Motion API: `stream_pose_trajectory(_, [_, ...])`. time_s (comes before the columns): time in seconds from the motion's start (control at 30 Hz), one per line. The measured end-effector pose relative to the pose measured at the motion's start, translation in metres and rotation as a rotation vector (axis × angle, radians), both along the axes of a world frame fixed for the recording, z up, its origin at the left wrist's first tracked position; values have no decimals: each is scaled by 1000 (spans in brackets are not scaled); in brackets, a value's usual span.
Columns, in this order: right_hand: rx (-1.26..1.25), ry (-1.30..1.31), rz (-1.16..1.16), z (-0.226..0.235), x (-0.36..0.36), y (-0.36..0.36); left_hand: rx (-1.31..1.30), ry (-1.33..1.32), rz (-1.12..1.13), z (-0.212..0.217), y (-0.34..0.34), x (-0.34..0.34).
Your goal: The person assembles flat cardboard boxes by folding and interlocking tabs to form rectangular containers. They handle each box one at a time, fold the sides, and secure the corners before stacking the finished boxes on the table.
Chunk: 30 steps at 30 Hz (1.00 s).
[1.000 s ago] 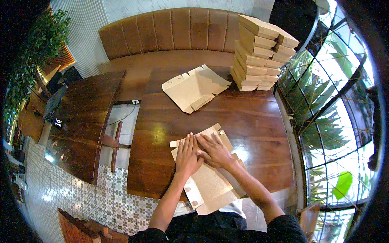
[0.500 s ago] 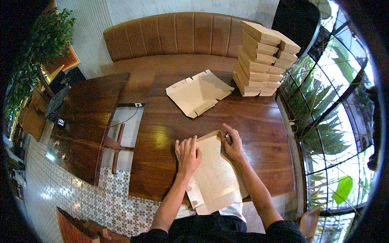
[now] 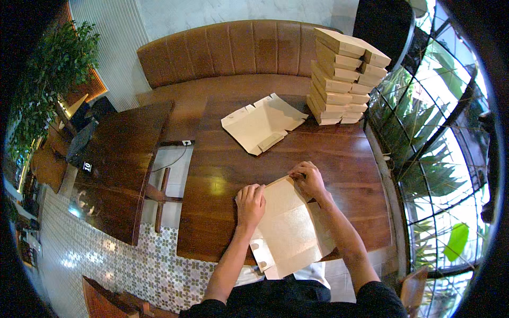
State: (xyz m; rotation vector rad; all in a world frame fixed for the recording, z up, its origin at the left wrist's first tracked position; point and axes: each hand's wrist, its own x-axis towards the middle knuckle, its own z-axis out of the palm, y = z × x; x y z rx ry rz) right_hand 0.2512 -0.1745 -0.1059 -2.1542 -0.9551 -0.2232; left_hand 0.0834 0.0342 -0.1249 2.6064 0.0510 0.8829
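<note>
A partly folded cardboard box blank point(image 3: 289, 222) lies in front of me, its near end reaching past the table edge toward my lap. My left hand point(image 3: 250, 204) has its fingers curled over the far left corner of the blank. At the far right corner, my right hand point(image 3: 309, 179) pinches the raised edge with bent fingers. The tips of both hands are partly hidden. Beyond them a second flat box blank point(image 3: 263, 123), with slotted tabs and creased flaps, rests on the table.
Several folded cardboard boxes point(image 3: 339, 79) stand in a tall double stack at the table's point(image 3: 212, 212) far right. A brown padded bench point(image 3: 228, 53) runs behind. Another wooden table point(image 3: 119, 164) is at left, across a gap. A gridded window point(image 3: 440, 159) borders the right side.
My right hand's fingers, spread before, have closed onto the blank's far right corner. My left hand's fingers have curled in over the left corner. The view has shifted slightly.
</note>
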Motion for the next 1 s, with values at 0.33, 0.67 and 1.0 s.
stream_pose_trajectory(0.33, [-150, -155, -8, -17, -1, -6, 26, 65, 0, 1, -9, -7])
stream_pose_trajectory(0.67, [-216, -71, 244, 9, -72, 38, 172, 215, 27, -1, -32, -16])
stream_pose_trajectory(1.0, [-410, -134, 238, -13, -85, 27, -17, 239, -44, -5, -23, -29])
